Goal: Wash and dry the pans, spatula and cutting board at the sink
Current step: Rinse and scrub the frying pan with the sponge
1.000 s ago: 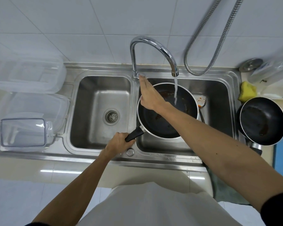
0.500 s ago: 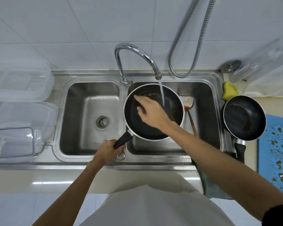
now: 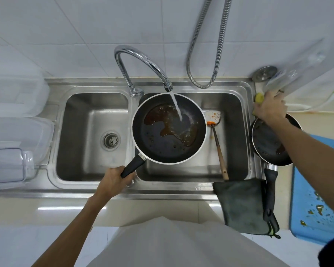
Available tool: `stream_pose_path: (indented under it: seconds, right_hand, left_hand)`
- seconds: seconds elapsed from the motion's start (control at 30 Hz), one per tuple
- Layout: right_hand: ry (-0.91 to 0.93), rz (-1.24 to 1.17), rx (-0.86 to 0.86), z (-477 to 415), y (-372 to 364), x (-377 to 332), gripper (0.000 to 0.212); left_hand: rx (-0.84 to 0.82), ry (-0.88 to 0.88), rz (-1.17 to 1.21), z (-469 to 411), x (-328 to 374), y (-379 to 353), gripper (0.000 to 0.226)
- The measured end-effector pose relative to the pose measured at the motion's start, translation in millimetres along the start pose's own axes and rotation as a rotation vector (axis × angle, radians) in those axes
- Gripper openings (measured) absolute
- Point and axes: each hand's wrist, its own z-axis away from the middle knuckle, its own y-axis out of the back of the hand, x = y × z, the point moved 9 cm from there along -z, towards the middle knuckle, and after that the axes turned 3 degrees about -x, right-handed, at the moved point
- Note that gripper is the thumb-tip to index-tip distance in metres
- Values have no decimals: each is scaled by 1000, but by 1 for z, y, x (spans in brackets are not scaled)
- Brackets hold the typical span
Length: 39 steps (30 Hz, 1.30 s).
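Pan (image 3: 168,149) handle gripped by left hand (image 3: 114,180); right hand (image 3: 269,108) seemingly grasps yellow sponge (image 3: 259,97).

Large pan (image 3: 169,151): black, white-rimmed, over right basin (image 3: 234,120); water stream (image 3: 176,106) striking brown residue.
Small pan (image 3: 266,145): black, greasy, on counter (image 3: 285,176) beside basin.
Spatula (image 3: 219,149): stained white blade, wooden handle, in right basin.
Cutting board (image 3: 312,199): blue, scrap-flecked, far right.
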Motion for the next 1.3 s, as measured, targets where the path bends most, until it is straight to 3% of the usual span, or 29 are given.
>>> stream_pose_path:
  seconds: [0.1,0.3,0.57,0.8,1.07,1.3]
  right_hand:
    - [-10,61,-112,-9,-16,0,63]
    - [-13,49,-121,-21,-21,-3,52]
    - [371,-33,114,2,-5,-37,46]
    - [619,-86,203,61,7,-99,45]
    - [947,-146,108,169,-22,-214,46]
    - [923,-165,130,174,-13,-257,42]
  left_hand:
    - [11,3,-19,0,0,0,31]
    - [-29,12,18,2,7,1,28]
    - [43,-4,-26,1,12,14,36]
    - [47,-32,-64,-5,9,16,40]
    - [0,-16,-23,-3,6,8,36]
    - [-5,-68,46,5,6,5,29]
